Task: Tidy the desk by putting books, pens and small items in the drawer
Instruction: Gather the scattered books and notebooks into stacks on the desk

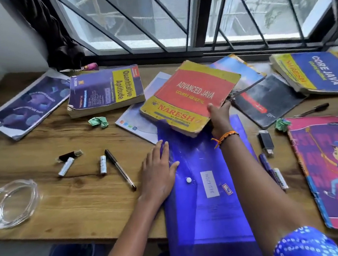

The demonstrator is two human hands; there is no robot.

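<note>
While right hand (220,117) grips Java book (191,93), left hand (159,170) flat on folder (206,196)

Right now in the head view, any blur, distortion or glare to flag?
Head view: wide-angle bowing bends the desk edge and window bars; window daylight is bright but not blown out; blue folder is oversaturated, its label text unreadable; red book in the right hand reads sharp; left hand lies flat on the folder; glass dish shows faint highlights.
</note>
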